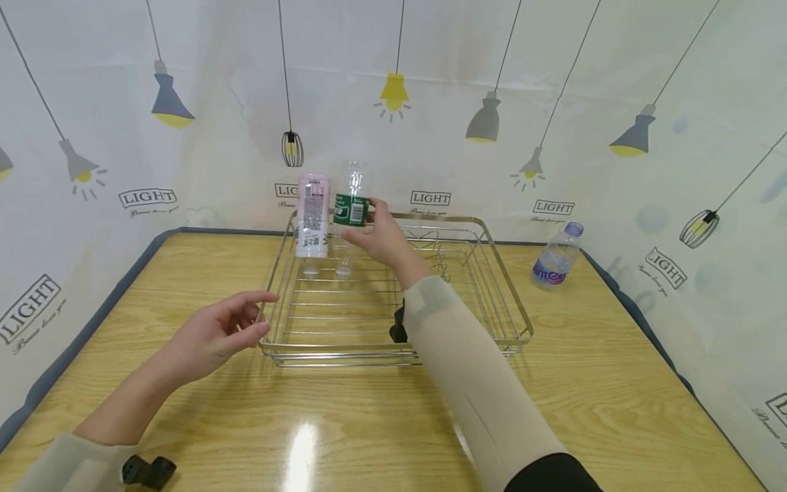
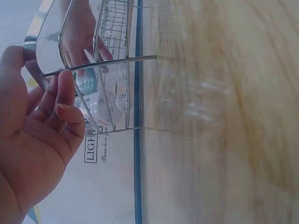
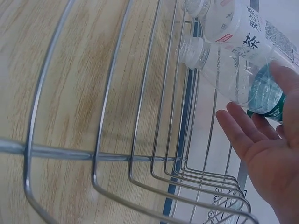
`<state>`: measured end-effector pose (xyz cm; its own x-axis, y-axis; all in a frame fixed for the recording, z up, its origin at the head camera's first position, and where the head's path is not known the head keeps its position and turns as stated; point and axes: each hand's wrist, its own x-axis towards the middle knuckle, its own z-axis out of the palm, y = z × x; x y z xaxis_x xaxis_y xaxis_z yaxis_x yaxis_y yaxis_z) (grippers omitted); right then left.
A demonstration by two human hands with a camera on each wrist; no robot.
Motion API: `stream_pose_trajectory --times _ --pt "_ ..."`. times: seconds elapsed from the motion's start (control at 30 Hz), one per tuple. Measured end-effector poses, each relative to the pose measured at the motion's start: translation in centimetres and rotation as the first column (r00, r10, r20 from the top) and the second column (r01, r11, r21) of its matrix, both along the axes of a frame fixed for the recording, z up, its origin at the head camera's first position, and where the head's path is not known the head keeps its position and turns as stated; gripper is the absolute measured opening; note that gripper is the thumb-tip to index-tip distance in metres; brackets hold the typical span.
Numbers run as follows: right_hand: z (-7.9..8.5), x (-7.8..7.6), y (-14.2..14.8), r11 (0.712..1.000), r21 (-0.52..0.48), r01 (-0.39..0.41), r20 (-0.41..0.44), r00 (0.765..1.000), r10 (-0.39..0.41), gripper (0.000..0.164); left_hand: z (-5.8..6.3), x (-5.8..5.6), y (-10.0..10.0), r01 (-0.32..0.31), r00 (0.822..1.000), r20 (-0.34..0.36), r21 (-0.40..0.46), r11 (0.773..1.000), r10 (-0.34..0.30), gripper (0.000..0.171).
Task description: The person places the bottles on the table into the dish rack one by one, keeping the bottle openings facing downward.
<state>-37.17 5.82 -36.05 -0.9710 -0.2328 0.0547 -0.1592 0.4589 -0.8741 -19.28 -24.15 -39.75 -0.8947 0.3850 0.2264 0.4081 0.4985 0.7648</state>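
My right hand [image 1: 384, 236] holds a clear plastic bottle [image 1: 354, 181] by its green label, thumb in front and fingers behind. That bottle is upside down, its neck [image 3: 191, 52] pointing down inside the metal wire rack [image 1: 402, 347]. Just left of it, close beside, another upside-down bottle [image 1: 313, 215] with a pink and white label stands at the rack's far left. My left hand [image 1: 212, 335] is at the rack's near left corner. In the left wrist view, the thumb and curled fingers [image 2: 65, 88] lie about the rack's rim [image 2: 30, 51].
An upright clear bottle [image 1: 556, 256] with a purple cap and label stands on the wooden table [image 1: 344, 417], right of the rack. A lamp-patterned cloth [image 1: 443, 41] hangs behind and along both sides. Bent wires [image 1: 439, 263] rise inside the rack's right half.
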Motion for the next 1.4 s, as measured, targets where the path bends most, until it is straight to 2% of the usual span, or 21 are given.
stream_pose_trajectory --times 0.23,0.37,0.97,1.4 --pt "-0.1 0.01 0.07 0.993 0.114 -0.007 -0.014 1.0 0.009 0.103 -0.01 0.02 0.04 0.0 1.0 -0.004 0.003 1.0 0.0 0.044" --pt "-0.2 -0.03 0.04 0.989 0.142 -0.026 -0.013 1.0 0.028 0.101 -0.04 0.01 0.02 -0.004 1.0 -0.005 0.001 1.0 0.004 0.044" --pt "-0.28 0.08 0.24 0.986 0.159 -0.047 0.03 0.999 0.043 0.099 -0.12 0.01 -0.04 -0.007 1.0 0.017 -0.004 1.0 0.008 0.045" --pt "-0.36 -0.06 0.28 0.988 0.15 -0.028 0.013 1.0 0.027 0.095 -0.13 -0.01 -0.07 -0.01 1.0 0.004 -0.004 1.0 0.01 0.044"
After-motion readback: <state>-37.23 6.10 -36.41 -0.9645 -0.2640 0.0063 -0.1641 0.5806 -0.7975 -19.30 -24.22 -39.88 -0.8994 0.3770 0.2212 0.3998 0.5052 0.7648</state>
